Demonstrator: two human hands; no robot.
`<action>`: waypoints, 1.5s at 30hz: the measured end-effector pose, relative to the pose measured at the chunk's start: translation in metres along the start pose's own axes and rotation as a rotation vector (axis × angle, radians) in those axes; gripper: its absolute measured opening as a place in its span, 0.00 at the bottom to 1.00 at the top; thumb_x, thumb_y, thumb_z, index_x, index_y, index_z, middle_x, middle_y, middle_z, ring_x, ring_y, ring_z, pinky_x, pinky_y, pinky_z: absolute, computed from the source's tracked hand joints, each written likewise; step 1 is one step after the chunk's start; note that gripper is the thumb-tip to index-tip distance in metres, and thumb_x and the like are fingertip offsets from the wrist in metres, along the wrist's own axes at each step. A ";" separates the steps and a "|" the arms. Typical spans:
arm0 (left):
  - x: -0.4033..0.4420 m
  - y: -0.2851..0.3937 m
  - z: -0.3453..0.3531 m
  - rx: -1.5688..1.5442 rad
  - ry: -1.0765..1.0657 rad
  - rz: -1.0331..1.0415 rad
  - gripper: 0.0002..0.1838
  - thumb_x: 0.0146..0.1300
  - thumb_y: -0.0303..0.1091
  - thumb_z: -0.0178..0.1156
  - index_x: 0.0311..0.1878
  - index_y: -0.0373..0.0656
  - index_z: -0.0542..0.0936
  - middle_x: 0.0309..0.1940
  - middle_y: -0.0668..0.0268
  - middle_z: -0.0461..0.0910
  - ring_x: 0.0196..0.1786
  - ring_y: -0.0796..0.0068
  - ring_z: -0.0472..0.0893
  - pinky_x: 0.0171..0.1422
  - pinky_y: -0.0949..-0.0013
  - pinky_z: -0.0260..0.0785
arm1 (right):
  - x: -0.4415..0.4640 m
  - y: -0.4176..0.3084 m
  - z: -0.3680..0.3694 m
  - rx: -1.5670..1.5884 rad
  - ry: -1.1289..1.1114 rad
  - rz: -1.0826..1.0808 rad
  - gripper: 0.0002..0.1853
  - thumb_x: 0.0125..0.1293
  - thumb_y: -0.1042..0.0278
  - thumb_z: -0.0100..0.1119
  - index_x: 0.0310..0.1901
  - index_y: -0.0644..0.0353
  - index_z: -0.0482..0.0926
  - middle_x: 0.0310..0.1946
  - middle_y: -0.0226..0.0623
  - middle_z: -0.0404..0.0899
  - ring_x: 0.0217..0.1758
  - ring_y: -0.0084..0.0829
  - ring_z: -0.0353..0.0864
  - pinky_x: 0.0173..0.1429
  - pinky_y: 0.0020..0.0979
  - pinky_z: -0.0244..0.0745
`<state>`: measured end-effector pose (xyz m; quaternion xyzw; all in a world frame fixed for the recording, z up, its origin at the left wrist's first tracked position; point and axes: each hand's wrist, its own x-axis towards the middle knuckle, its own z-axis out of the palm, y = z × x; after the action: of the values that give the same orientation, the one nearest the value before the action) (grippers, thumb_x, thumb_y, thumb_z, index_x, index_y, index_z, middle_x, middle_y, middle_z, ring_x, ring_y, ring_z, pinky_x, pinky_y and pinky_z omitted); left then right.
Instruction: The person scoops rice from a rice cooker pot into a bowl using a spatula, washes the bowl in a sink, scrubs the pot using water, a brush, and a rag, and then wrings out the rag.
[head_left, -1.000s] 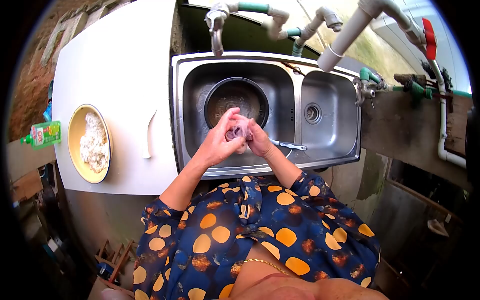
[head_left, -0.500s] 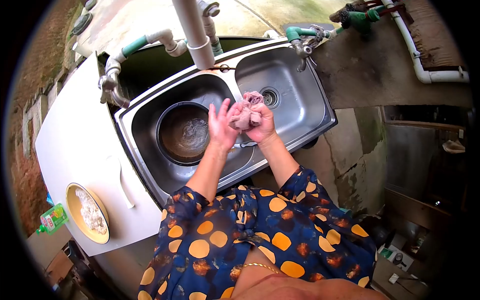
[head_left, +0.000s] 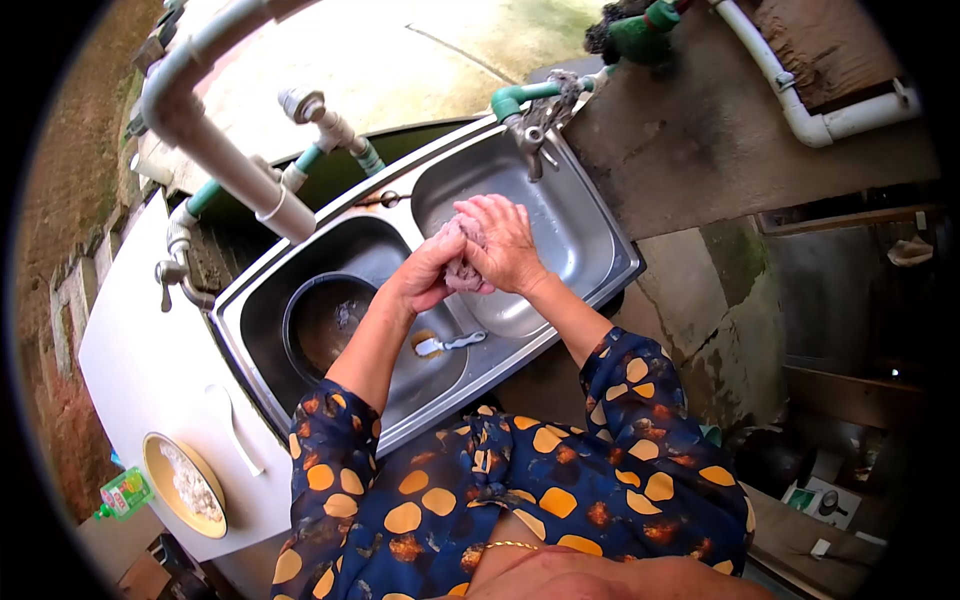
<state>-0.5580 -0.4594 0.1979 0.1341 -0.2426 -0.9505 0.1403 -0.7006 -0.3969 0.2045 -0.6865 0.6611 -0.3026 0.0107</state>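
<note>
A wet-looking pinkish cloth (head_left: 465, 274) is bunched up between my two hands, over the divider of the double sink (head_left: 590, 290). My left hand (head_left: 428, 268) is closed round the cloth's left side. My right hand (head_left: 505, 245) presses on it from the right, its fingers laid over the top and partly hiding it. Below them in the left basin lies a brush (head_left: 450, 344) with a pale handle. A dark round basin (head_left: 290, 325) holding some water stands in the same sink bowl, partly behind my left forearm.
On the white counter (head_left: 140, 330) at left are a white spoon (head_left: 233, 430) and a yellow bowl (head_left: 155, 480) with whitish contents. A green bottle (head_left: 124, 494) stands beside it. Taps (head_left: 172, 275) and a thick pipe (head_left: 225, 140) rise behind the sink; another tap (head_left: 530, 145) overhangs the right bowl.
My hands have come together, squeezing the cloth into a tighter bunch; before, the left was spread beside it. The view has shifted, and the brush now shows more fully.
</note>
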 end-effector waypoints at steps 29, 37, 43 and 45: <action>0.044 -0.048 0.016 0.362 0.322 -0.234 0.08 0.50 0.31 0.57 0.20 0.48 0.69 0.10 0.76 0.59 0.09 0.83 0.56 0.11 0.77 0.42 | 0.024 0.050 0.024 0.580 -0.307 0.481 0.25 0.62 0.46 0.52 0.19 0.61 0.74 0.16 0.37 0.75 0.19 0.31 0.73 0.25 0.34 0.65; 0.000 -0.021 0.073 0.000 0.069 -0.249 0.05 0.62 0.33 0.54 0.34 0.43 0.72 0.28 0.67 0.74 0.22 0.79 0.70 0.22 0.81 0.64 | 0.002 0.034 -0.019 2.009 -0.718 0.497 0.26 0.59 0.65 0.58 0.59 0.62 0.65 0.44 0.58 0.76 0.59 0.54 0.69 0.57 0.47 0.70; 0.008 -0.047 0.013 -0.079 -0.012 -0.310 0.06 0.58 0.30 0.60 0.34 0.44 0.72 0.27 0.67 0.73 0.18 0.87 0.67 0.12 0.88 0.49 | 0.003 0.016 -0.015 1.632 -0.637 0.645 0.09 0.63 0.68 0.54 0.41 0.64 0.74 0.17 0.32 0.71 0.27 0.29 0.77 0.35 0.29 0.74; 0.009 -0.044 0.015 0.024 0.040 -0.364 0.06 0.56 0.30 0.61 0.31 0.48 0.71 0.22 0.71 0.70 0.15 0.89 0.64 0.12 0.88 0.48 | 0.004 0.014 -0.008 1.477 -0.501 0.624 0.11 0.64 0.63 0.55 0.34 0.63 0.73 0.13 0.27 0.66 0.18 0.22 0.70 0.25 0.25 0.69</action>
<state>-0.5800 -0.4191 0.1870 0.1964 -0.2230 -0.9543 -0.0309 -0.7174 -0.3989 0.2070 -0.3355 0.4309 -0.4793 0.6871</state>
